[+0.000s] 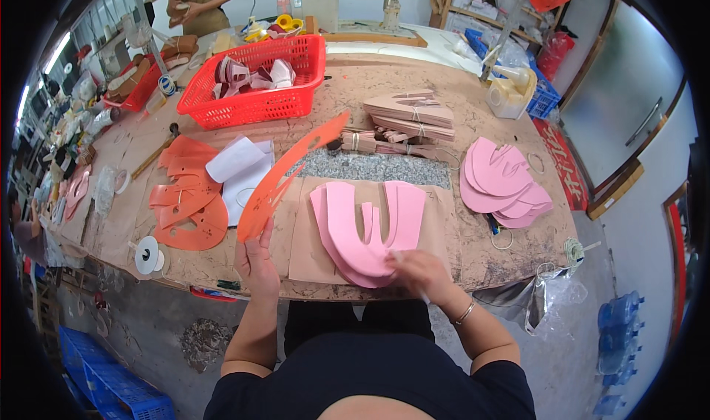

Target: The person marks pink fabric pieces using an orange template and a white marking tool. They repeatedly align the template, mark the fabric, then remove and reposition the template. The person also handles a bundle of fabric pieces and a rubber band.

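Note:
My left hand (258, 263) pinches the lower end of an orange template (275, 190), a curved flat sheet with slits and small holes, raised at a tilt above the table. Pink U-shaped cut pieces (345, 248) with a narrow middle tongue lie stacked in front of me on a brown sheet (302, 261). Over the stack's lower right edge is my right hand (421, 276), its fingers curled around a thin, pale, pen-like stick, partly hidden and blurred. More orange templates (194, 220) lie to the left beside white paper (244, 170). Further pink pieces (495, 172) are piled at right.
A red basket (251, 109) with bundled pieces stands at the back left. Tied brown-pink bundles (410, 116) lie beyond a grey speckled slab (384, 168). A white spool (149, 256) sits near the front edge. Another person (200, 5) stands across the table, beside a machine (390, 5).

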Motion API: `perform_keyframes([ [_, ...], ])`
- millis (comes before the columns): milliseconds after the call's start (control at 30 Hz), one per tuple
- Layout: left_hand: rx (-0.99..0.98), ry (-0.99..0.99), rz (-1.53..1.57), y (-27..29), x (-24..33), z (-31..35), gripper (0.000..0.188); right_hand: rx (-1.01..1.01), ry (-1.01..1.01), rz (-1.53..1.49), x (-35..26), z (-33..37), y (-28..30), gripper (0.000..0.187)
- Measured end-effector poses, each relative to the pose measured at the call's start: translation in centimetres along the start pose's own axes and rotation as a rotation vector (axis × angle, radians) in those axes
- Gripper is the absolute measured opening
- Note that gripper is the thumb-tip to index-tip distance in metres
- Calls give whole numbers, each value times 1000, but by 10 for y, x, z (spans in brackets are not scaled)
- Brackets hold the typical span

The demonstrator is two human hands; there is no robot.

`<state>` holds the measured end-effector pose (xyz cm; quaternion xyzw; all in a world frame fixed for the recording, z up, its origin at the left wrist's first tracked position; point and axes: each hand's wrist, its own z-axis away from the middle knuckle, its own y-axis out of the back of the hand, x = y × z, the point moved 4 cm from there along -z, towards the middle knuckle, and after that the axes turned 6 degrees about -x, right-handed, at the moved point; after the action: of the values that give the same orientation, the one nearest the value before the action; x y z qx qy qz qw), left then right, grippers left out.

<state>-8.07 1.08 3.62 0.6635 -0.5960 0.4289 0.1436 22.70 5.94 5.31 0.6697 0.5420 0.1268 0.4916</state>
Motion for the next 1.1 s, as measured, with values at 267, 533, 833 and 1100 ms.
perform_keyframes([
  [267,-644,-215,-770,-63,-15,41,39,1044,-427,215,154,6,153,22],
  [533,-989,-153,-972,-87,-18,51,45,782,-218,555,207,56,152,11],
  [833,-972,-115,-967,-84,-17,54,44,273,-446,19,91,19,30,47],
  [1100,-977,-45,-990,-89,-15,51,43,51,-440,13,48,10,-12,48],
])
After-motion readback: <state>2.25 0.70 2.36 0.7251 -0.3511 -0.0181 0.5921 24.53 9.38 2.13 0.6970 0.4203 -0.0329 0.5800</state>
